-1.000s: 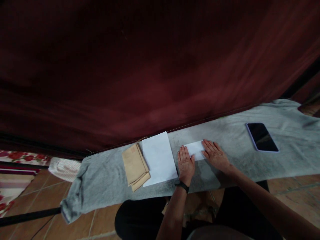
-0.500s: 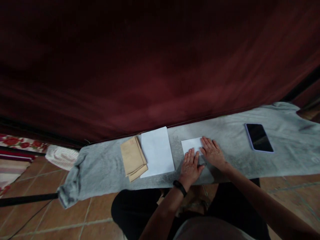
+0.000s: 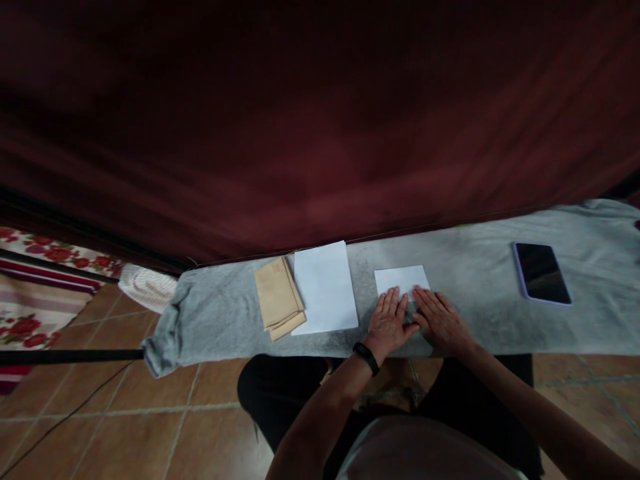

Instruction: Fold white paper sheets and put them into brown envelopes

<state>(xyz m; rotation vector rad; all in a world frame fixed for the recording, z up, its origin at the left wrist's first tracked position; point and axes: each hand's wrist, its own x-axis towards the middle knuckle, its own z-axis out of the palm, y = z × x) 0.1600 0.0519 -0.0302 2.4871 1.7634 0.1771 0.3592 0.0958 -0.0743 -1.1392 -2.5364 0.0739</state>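
From left, I see envelopes (image 3: 279, 291), white sheets (image 3: 325, 287), then the left hand (image 3: 389, 325), small paper (image 3: 401, 275) and right hand (image 3: 442, 322). Both palms face down, fingers straight over its near part, gripping nothing; I'd press evenly.

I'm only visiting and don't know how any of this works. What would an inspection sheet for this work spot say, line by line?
Surface: grey cloth, bunched at its left end; what lies beneath is hidden.
Job's things: small white paper, flat, its near part covered by fingers.
Clutter: brown envelopes overlapping the left edge of a larger white sheet; phone apart at the right, its screen dark.
Hands: left hand and right hand rest on the small paper, fingers extended.
Cables: thin dark cord on the floor, left side.
Surroundings: dark red backdrop, tiled floor, flowered fabric at the left.
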